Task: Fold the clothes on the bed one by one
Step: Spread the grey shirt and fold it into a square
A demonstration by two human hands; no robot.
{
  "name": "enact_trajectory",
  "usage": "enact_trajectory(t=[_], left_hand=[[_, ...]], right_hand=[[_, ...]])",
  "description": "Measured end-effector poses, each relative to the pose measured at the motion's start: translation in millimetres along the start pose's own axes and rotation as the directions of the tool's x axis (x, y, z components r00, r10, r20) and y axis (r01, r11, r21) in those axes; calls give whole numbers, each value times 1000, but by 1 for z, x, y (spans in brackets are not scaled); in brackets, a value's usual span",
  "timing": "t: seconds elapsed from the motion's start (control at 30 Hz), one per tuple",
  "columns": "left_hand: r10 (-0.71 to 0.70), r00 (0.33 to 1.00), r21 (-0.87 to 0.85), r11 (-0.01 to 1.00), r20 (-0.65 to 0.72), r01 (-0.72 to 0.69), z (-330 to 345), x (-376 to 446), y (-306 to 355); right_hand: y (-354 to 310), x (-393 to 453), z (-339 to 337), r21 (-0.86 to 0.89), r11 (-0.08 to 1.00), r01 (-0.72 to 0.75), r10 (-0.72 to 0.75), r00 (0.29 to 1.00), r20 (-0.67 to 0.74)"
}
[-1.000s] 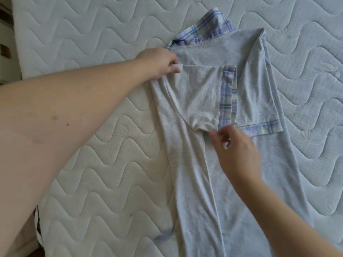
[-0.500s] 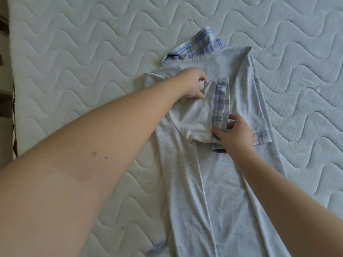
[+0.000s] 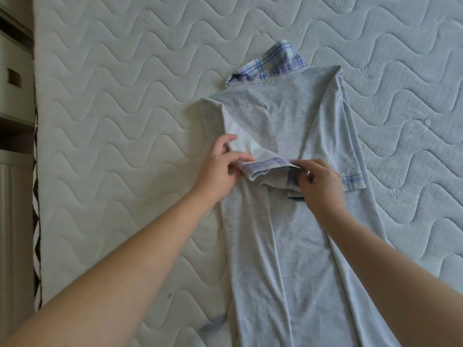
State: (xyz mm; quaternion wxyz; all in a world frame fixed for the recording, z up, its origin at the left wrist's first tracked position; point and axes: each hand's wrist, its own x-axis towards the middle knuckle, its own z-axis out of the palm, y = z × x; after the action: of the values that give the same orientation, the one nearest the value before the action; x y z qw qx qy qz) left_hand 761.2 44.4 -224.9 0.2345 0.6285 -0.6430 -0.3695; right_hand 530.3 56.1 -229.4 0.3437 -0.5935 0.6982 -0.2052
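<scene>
Lying lengthwise down the middle of the bed, the grey shirt (image 3: 283, 136) has its plaid collar (image 3: 273, 61) at the far end and its long body running toward the camera, both side edges already turned in over the middle. Its left sleeve (image 3: 265, 171) is folded across the chest, and the plaid cuff band sits between the two hands. The left hand (image 3: 220, 169) pinches the near-left corner of that sleeve, thumb above and fingers curled under the cloth; the right hand (image 3: 323, 181) holds the other end of the cuff, fingertips bent onto the band. The right sleeve (image 3: 350, 156) lies flat on the far side, its plaid hem just beyond the right hand. This looks like thin, soft jersey (light, limp, with no stiffness of its own), so it should drape and wrinkle readily and will probably not keep a crease unless pressed flat with a palm. Hemmed edges and seams seem the best places to take hold, since the doubled cloth there gives the fingers something firm; a grip in mid-panel would likely just bunch the fabric. Beneath it all, the quilted white mattress (image 3: 125, 96) offers a slightly grippy surface, and a piece of pale furniture (image 3: 15, 71) stands along the left edge of the bed.
</scene>
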Motion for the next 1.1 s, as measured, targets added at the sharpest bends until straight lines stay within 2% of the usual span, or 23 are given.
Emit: enact_trajectory(t=[0.07,0.13,0.23,0.3,0.33,0.47,0.57,0.63,0.7,0.8,0.9,1.0,1.1], left_hand=[[-2,1000,30,1000,-8,2,3,-18,-5],[-74,997,-22,997,-35,74,7,-30,-9],[-333,934,-310,908,-127,281,14,-33,-7],[-496,866,-426,800,-72,423,16,-28,-3],[-532,845,-413,780,-43,470,16,-25,-2],[-564,824,-367,778,-50,510,20,-21,-5],[-567,822,-403,767,-62,499,23,-27,-11],[-553,832,-318,796,-40,514,25,-34,-15],[-536,843,-150,838,-42,525,26,-36,-18],[-506,848,-62,862,-157,503,17,-21,-22],[-446,851,-70,893,-276,445,0,12,-20],[-515,804,-189,857,-296,479,-18,52,-18],[-527,793,-236,849,-306,473,-27,82,-22]], right_hand=[[-1,0,-2,-49,998,-33,35,998,45],[-3,1,-3,-160,987,-7,24,994,103],[-7,2,-2,-192,981,14,13,991,136],[-9,1,1,-139,990,30,-11,991,134],[-9,1,2,-110,993,41,-27,991,129],[-6,-4,1,-38,997,73,-71,996,56],[3,-2,-2,-170,980,106,-108,994,-2],[6,1,-5,-264,962,72,-66,997,32],[4,2,-7,-303,953,33,-12,997,70],[-8,-5,-8,-236,972,8,6,998,56],[-24,-6,3,-209,969,132,-131,991,21],[-35,3,24,-233,938,257,-238,965,105],[-36,11,39,-275,915,296,-255,951,176]])
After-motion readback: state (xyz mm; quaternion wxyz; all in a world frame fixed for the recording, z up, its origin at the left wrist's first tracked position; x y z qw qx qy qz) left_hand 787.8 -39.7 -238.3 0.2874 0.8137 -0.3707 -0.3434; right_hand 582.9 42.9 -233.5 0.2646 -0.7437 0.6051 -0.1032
